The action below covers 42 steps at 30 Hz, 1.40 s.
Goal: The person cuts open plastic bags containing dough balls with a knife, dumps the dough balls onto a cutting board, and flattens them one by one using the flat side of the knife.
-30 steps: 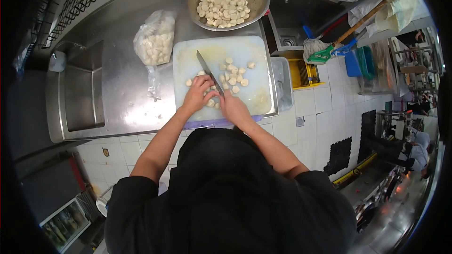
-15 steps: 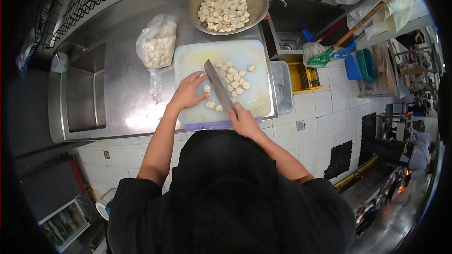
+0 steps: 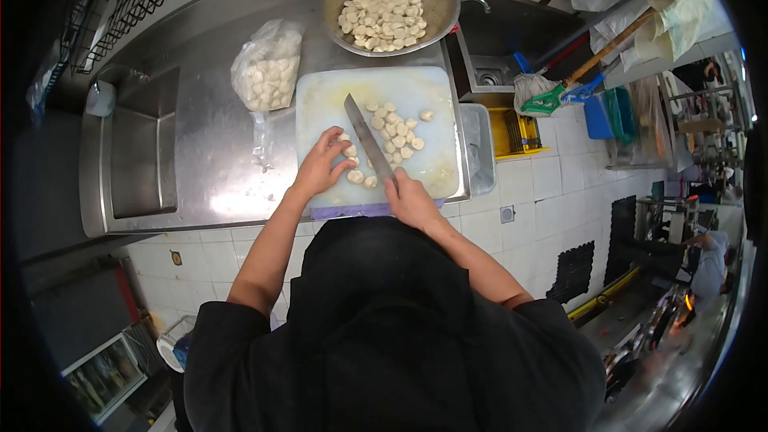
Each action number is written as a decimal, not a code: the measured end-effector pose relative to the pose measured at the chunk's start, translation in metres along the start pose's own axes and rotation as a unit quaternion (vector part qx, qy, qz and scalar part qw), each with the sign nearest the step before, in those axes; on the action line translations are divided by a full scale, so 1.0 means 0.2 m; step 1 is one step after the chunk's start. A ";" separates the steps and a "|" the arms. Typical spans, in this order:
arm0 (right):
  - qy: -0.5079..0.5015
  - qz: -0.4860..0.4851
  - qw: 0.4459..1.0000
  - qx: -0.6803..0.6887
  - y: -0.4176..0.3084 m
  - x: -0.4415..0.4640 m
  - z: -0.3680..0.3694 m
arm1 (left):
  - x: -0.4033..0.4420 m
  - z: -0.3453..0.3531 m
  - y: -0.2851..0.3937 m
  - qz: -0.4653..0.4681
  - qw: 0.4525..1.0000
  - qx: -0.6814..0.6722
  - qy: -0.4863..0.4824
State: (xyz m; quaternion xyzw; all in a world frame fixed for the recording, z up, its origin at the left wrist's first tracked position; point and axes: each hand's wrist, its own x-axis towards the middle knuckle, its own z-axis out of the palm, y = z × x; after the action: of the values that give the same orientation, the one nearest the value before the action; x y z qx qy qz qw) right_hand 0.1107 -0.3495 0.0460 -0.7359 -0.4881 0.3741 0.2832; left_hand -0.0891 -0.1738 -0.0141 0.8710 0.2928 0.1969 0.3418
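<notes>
On the pale cutting board (image 3: 328,93), a long knife (image 3: 368,137) lies at a slant, its tip toward the top, with my right hand (image 3: 413,198) wrapped round its handle. My left hand (image 3: 319,166) is left of the blade, fingers apart and curved beside several whitish round pieces (image 3: 355,176); its fingertips touch the upper ones. To the right of the blade is a loose group of similar pieces (image 3: 397,129). One piece (image 3: 426,115) sits apart from them.
A metal colander (image 3: 442,3) holding many pieces stands behind the board. A plastic bag (image 3: 268,76) of pieces rests on the steel counter (image 3: 214,132). Sinks (image 3: 144,156) flank the counter. A clear bin (image 3: 478,148) is right of the board. A person (image 3: 710,264) is far right.
Over the last second the knife and my right hand shifted slightly down and right, then the blade tipped a little. My left hand moved left, away from the blade, and its fingers have since curled slightly.
</notes>
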 end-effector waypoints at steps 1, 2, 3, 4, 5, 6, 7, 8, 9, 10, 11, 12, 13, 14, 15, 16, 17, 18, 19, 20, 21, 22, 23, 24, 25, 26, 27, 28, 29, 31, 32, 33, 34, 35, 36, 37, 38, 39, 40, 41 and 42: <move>-0.002 -0.001 1.000 -0.001 -0.01 0.00 0.01 | 0.00 -0.02 0.00 -0.001 1.000 -0.007 -0.015; -0.007 0.006 1.000 -0.009 -0.02 0.01 0.02 | 0.00 -0.02 0.00 -0.002 1.000 -0.007 -0.013; -0.012 0.013 1.000 -0.016 -0.03 0.01 0.02 | 0.00 -0.03 -0.01 0.013 1.000 -0.015 -0.016; -0.012 0.014 1.000 -0.016 -0.04 0.01 0.03 | -0.01 -0.03 -0.01 0.028 0.999 -0.023 -0.019; -0.011 0.014 1.000 -0.025 -0.05 0.00 0.03 | -0.01 -0.04 -0.02 0.028 0.999 -0.025 -0.021; -0.010 0.015 0.999 -0.033 -0.06 -0.01 0.03 | 0.00 -0.05 -0.01 0.045 0.999 -0.010 -0.023; -0.009 0.020 0.999 -0.034 -0.07 -0.01 0.04 | 0.00 -0.06 0.00 0.062 0.998 0.004 -0.026; -0.003 0.020 0.999 -0.041 -0.09 -0.02 0.04 | -0.01 -0.07 0.00 0.063 0.998 0.000 -0.029; 0.003 0.020 0.999 -0.048 -0.10 -0.02 0.05 | -0.01 -0.08 0.01 0.049 0.998 -0.012 -0.035; 0.004 0.024 0.999 -0.048 -0.12 -0.03 0.06 | -0.01 -0.08 0.00 0.036 0.998 -0.024 -0.042; 0.009 0.022 0.998 -0.052 -0.14 -0.03 0.07 | -0.01 -0.08 -0.01 0.037 0.998 -0.027 -0.045; 0.014 0.021 0.998 -0.055 -0.16 -0.04 0.08 | -0.01 -0.08 -0.03 0.061 0.997 -0.021 -0.037; 0.016 0.027 0.998 -0.055 -0.18 -0.05 0.09 | 0.00 -0.08 -0.05 0.085 0.996 -0.016 -0.030; 0.017 0.031 0.997 -0.062 -0.20 -0.06 0.10 | 0.00 -0.09 -0.07 0.087 0.995 -0.020 -0.035; 0.018 0.036 0.997 -0.070 -0.22 -0.07 0.11 | 0.01 -0.09 -0.08 0.108 0.993 -0.016 -0.036; 0.020 0.044 0.996 -0.069 -0.24 -0.08 0.13 | 0.02 -0.10 -0.10 0.128 0.991 -0.013 -0.037; 0.023 0.044 0.996 -0.074 -0.25 -0.09 0.14 | 0.02 -0.10 -0.11 0.130 0.990 -0.019 -0.044; 0.026 0.046 0.996 -0.078 -0.27 -0.11 0.15 | 0.02 -0.10 -0.11 0.128 0.991 -0.019 -0.044; 0.027 0.056 0.995 -0.079 -0.29 -0.13 0.16 | 0.03 -0.10 -0.12 0.127 0.991 -0.019 -0.045; 0.026 0.065 0.994 -0.084 -0.32 -0.15 0.17 | 0.03 -0.09 -0.12 0.128 0.990 -0.027 -0.051; 0.025 0.074 0.993 -0.091 -0.34 -0.17 0.18 | 0.04 -0.09 -0.13 0.132 0.990 -0.031 -0.046; 0.025 0.083 0.992 -0.091 -0.34 -0.19 0.20 | 0.04 -0.09 -0.13 0.135 0.989 -0.035 -0.041; 0.028 0.089 0.991 -0.097 -0.34 -0.21 0.21 | 0.04 -0.09 -0.14 0.134 0.989 -0.042 -0.047; 0.031 0.093 0.990 -0.103 -0.35 -0.22 0.23 | 0.05 -0.09 -0.15 0.136 0.989 -0.037 -0.048; 0.029 0.100 0.989 -0.104 -0.37 -0.24 0.23 | 0.05 -0.09 -0.16 0.138 0.989 -0.030 -0.049; 0.021 0.113 0.988 -0.108 -0.39 -0.25 0.23 | 0.04 -0.09 -0.16 0.135 0.989 -0.035 -0.052; 0.013 0.122 0.986 -0.113 -0.41 -0.25 0.23 | 0.04 -0.09 -0.15 0.140 0.988 -0.034 -0.047; 0.010 0.122 0.986 -0.114 -0.41 -0.24 0.24 | 0.04 -0.09 -0.15 0.145 0.988 -0.031 -0.041; 0.014 0.127 0.985 -0.119 -0.41 -0.23 0.25 | 0.04 -0.09 -0.15 0.141 0.989 -0.030 -0.040; 0.018 0.128 0.984 -0.124 -0.39 -0.19 0.29 | 0.05 -0.08 -0.15 0.139 0.989 -0.031 -0.041; 0.029 0.122 0.985 -0.114 -0.35 -0.16 0.33 | 0.05 -0.08 -0.16 0.137 0.990 -0.028 -0.036; 0.040 0.116 0.987 -0.103 -0.32 -0.12 0.37 | 0.05 -0.06 -0.18 0.133 0.990 -0.034 -0.042; 0.040 0.109 0.988 -0.103 -0.29 -0.06 0.40 | 0.05 -0.06 -0.19 0.131 0.989 -0.039 -0.048; 0.052 0.099 0.988 -0.102 -0.26 0.00 0.43 | 0.05 -0.06 -0.19 0.132 0.990 -0.034 -0.043; 0.066 0.089 0.989 -0.100 -0.25 0.05 0.42 | 0.04 -0.07 -0.18 0.117 0.991 -0.033 -0.057; 0.069 0.081 0.989 -0.099 -0.25 0.09 0.41 | 0.04 -0.08 -0.18 0.103 0.992 -0.031 -0.072; 0.069 0.079 0.990 -0.089 -0.25 0.12 0.40 | 0.03 -0.09 -0.16 0.107 0.992 -0.024 -0.068; 0.070 0.076 0.992 -0.079 -0.25 0.15 0.37 | 0.02 -0.10 -0.15 0.105 0.991 -0.030 -0.076; 0.072 0.067 0.992 -0.077 -0.22 0.19 0.35 | 0.01 -0.11 -0.13 0.101 0.991 -0.036 -0.083; 0.076 0.039 0.995 -0.044 -0.18 0.20 0.33 | 0.01 -0.10 -0.11 0.099 0.992 -0.030 -0.078; 0.078 0.011 0.997 -0.010 -0.16 0.21 0.30 | 0.00 -0.10 -0.09 0.080 0.993 -0.032 -0.077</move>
State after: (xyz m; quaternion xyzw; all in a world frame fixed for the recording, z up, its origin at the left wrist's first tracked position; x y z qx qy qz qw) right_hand 0.0546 -0.2951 0.0251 -0.7713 -0.4597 0.3135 0.3091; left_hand -0.1063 -0.1533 -0.0128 0.8930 0.1887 0.1647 0.3739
